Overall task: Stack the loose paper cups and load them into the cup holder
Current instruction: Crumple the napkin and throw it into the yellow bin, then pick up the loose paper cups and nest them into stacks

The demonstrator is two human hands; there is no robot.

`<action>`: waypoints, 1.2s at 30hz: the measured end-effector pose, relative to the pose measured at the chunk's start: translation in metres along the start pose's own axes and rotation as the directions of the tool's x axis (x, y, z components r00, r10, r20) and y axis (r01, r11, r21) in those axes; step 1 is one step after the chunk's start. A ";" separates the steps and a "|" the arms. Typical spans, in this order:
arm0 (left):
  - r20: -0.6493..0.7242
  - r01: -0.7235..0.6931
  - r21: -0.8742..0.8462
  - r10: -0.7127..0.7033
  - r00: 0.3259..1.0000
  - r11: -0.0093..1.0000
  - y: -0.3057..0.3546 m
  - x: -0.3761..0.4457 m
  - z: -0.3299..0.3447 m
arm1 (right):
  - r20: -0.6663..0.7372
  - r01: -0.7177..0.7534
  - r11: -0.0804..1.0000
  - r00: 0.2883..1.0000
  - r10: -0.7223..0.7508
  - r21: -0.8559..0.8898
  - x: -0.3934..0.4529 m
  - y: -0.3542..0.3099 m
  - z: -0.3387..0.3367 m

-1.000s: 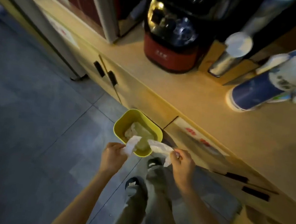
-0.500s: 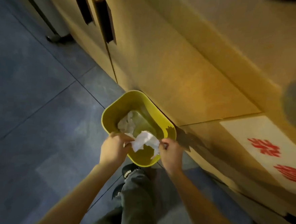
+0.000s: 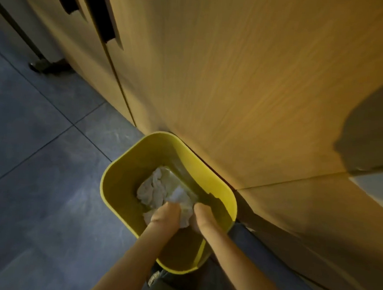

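Paper cups and their holder lie outside this view, which looks steeply down at a floor and a cabinet front. At about nine o'clock the grey tiled floor (image 3: pixel 36 179) spreads out, crossed by thin grout lines. At eleven o'clock dark vertical handles (image 3: pixel 104 9) run down the wooden cabinet doors (image 3: pixel 236 80), which fill everything from twelve to three o'clock; a soft shadow sits on the wood near three.

A yellow bin (image 3: pixel 115 178) stands on the floor at the middle of the picture, its far side right against the foot of the cabinet. Crumpled white paper (image 3: pixel 155 190) lies in the bottom of it (some clear wrapping seems mixed in, though that is hard to make out).

Both forearms reach in from six o'clock, over the near rim. The left hand (image 3: pixel 166 213) and the right hand (image 3: pixel 200 215) are deep inside the bin, close side by side, both pressed against a wad of the white paper between them. The fingers are hidden in the paper, so whether either hand is closed on it cannot be told.
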State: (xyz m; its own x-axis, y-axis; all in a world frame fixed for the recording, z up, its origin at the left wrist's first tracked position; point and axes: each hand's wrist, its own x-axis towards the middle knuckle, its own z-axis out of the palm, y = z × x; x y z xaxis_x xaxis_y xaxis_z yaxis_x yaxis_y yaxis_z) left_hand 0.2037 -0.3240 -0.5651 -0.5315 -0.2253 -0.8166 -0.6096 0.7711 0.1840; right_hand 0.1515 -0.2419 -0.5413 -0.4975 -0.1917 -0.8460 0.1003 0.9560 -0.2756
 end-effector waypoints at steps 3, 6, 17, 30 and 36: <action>0.112 -0.028 0.034 0.024 0.993 0.999 -0.008 -0.009 -0.002 | -0.045 0.057 0.997 0.997 -0.059 -0.043 -0.001 0.001 -0.004; 0.120 -0.041 -0.066 0.049 0.992 0.997 -0.011 -0.034 -0.016 | -0.139 0.151 0.986 0.977 -0.159 -0.067 -0.023 -0.004 -0.016; -0.314 -0.238 -0.327 0.133 0.940 0.914 0.029 -0.226 -0.159 | -0.504 0.439 0.896 0.760 -0.410 -0.067 -0.233 -0.039 -0.124; -0.611 -0.777 -0.066 0.590 0.527 0.625 0.226 -0.459 -0.307 | -0.932 0.739 0.637 0.353 -0.087 0.220 -0.467 -0.020 -0.317; -0.637 -0.877 -0.039 0.665 0.391 0.478 0.320 -0.485 -0.308 | -0.954 0.741 0.614 0.290 0.072 0.272 -0.490 0.048 -0.386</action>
State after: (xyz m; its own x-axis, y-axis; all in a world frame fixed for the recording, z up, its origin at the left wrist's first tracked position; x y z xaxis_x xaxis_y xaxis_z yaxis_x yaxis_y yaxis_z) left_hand 0.0854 -0.1512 0.0583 -0.9874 0.0451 0.1518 0.1517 0.5436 0.8255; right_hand 0.0670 -0.0162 0.0360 -0.9593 0.2254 0.1701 -0.0728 0.3844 -0.9203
